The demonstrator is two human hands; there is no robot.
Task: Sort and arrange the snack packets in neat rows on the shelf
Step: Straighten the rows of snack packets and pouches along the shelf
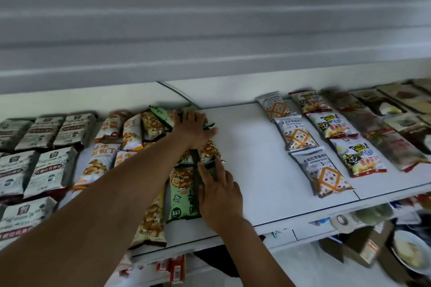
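Green snack packets (181, 196) lie in a column on the white shelf (251, 147), beside orange packets (102, 161). My left hand (193, 128) reaches far back and presses flat on the rear green packets (161, 113), fingers straight. My right hand (218, 191) lies with straight fingers against the right edge of the front green packet. Grey-white packets (44, 168) fill the shelf's left part in rows. White packets with an orange diamond (300, 140) and yellow panda packets (356, 154) form two columns on the right.
Brown and dark packets (382, 137) crowd the shelf's far right. Bare shelf lies between the green column and the white packets. A lower shelf (363, 240) holds boxes, a tape roll and a bowl. The wall rises right behind the shelf.
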